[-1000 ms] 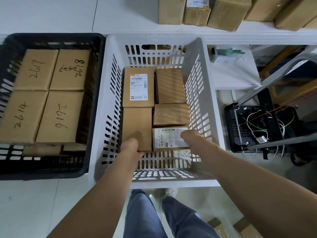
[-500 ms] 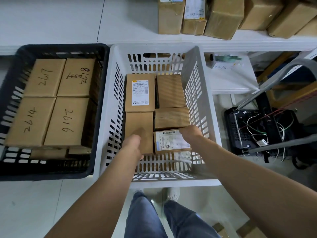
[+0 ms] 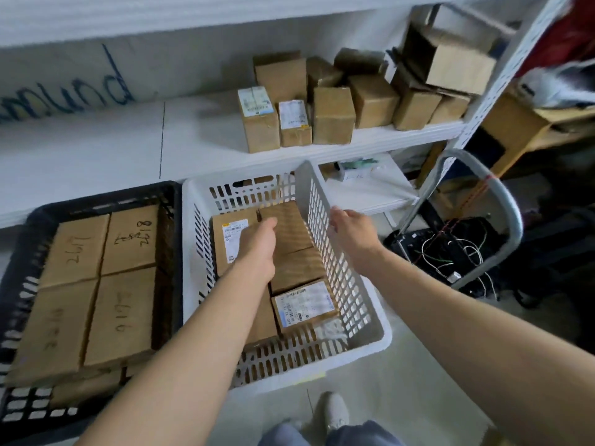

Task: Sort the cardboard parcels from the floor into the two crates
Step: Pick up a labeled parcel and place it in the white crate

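Observation:
A white slotted crate (image 3: 363,346) holds several cardboard parcels, the nearest one (image 3: 304,305) bearing a white label. To its left, a black crate (image 3: 19,272) is packed with parcels marked with handwritten numbers (image 3: 119,317). My left hand (image 3: 257,246) hovers over the white crate's parcels, fingers relaxed and holding nothing. My right hand (image 3: 351,231) is raised beside the crate's right wall, fingers loosely bent, empty. More parcels (image 3: 331,114) stand in a group on the white shelf behind the crates.
The white shelf (image 3: 128,146) runs behind both crates. A grey cart handle (image 3: 502,201) and a black box with loose wires (image 3: 450,255) stand at the right. My shoe (image 3: 335,410) and trouser legs are on the floor in front.
Both hands have let go of the labelled parcel and lifted away from the crate's front. The view has tilted up, bringing the shelf's parcels into sight.

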A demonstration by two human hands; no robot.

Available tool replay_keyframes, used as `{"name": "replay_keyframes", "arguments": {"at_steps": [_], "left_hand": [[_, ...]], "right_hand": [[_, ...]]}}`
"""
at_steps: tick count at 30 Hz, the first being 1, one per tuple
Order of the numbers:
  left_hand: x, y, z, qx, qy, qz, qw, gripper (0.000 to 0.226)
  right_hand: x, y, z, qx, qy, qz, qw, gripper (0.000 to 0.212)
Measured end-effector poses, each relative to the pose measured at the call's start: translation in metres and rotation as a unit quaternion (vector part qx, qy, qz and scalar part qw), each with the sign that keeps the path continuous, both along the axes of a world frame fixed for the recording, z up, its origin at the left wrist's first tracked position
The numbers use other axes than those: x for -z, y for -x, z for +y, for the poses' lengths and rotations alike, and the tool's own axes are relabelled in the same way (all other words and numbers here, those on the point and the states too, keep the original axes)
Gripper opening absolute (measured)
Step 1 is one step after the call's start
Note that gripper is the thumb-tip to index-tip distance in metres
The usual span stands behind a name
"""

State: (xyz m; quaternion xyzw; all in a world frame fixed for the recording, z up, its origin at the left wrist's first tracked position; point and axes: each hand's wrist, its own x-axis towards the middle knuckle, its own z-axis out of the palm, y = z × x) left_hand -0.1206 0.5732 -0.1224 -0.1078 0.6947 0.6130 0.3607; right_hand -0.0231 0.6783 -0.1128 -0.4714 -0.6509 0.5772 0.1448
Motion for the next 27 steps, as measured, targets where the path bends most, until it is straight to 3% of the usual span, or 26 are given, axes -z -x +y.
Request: {"name": "replay_keyframes", "arguments": {"at_steps": [2,5,10,15,20,23,27], "left_hand": [[-0.020,-0.006,0.012,0.053,-0.036,0.036,0.997,0.031],[-0.049,-0.023,0.026,0.133,-0.080,0.086,0.984,0.012],[-0.069,-0.077,0.047,0.300,-0.121,0.130,0.937,0.013],[-0.063,-0.167,0.064,0.451,-0.160,0.078,0.875,0.024],[-0.056,-0.272,0.062,0.600,-0.156,0.004,0.784,0.014],[-0.047,-0.319,0.060,0.652,-0.149,-0.015,0.744,0.016],[-0.033,-0.394,0.050,0.702,-0.130,-0.047,0.699,0.015]], "right_hand": [[-0.014,-0.010,0.000,0.046,0.006,0.028,0.999,0.038],[-0.031,-0.032,-0.006,0.112,-0.012,0.063,0.992,0.039],[-0.047,-0.092,-0.022,0.234,-0.046,0.100,0.966,0.040],[-0.046,-0.186,-0.043,0.393,-0.079,0.065,0.914,0.048],[-0.042,-0.304,-0.072,0.547,-0.077,0.024,0.833,0.048],[-0.043,-0.352,-0.093,0.594,-0.064,0.002,0.802,0.037],[-0.031,-0.421,-0.124,0.649,-0.044,-0.013,0.759,0.043]]}}
